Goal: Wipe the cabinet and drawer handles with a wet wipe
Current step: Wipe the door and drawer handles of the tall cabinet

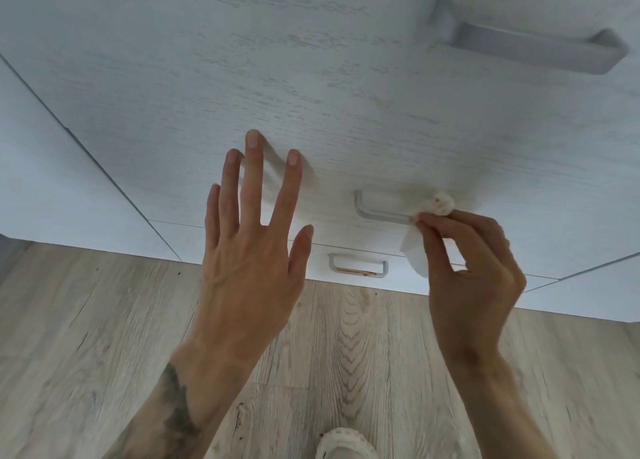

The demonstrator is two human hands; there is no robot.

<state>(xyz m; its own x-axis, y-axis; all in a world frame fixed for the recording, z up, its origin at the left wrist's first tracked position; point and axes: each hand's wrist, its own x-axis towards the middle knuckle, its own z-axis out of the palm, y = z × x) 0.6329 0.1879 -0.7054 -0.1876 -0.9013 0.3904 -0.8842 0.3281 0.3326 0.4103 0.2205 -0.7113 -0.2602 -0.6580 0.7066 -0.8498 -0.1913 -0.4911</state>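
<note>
The wipe [417,247] is pressed, bunched, on the right end of the middle handle [381,215]. This handle is a bar with its long axis running left to right across the drawer front [311,78]. The wipe's loose tail hangs toward the floor [104,320]. The right hand [474,271] has its grip clamped on the wipe. The left hand [249,251] has its grip apart, fingers spread, tips at the drawer front left of that handle. An upper handle [530,43] and a lower handle [358,264] lie parallel.

I see a pale wood-grain plank floor [86,320] filling the lower half of the view, marked by a few small dark specks near its far edge, with the toe of a cream shoe [346,446] resting on it at the bottom edge.
</note>
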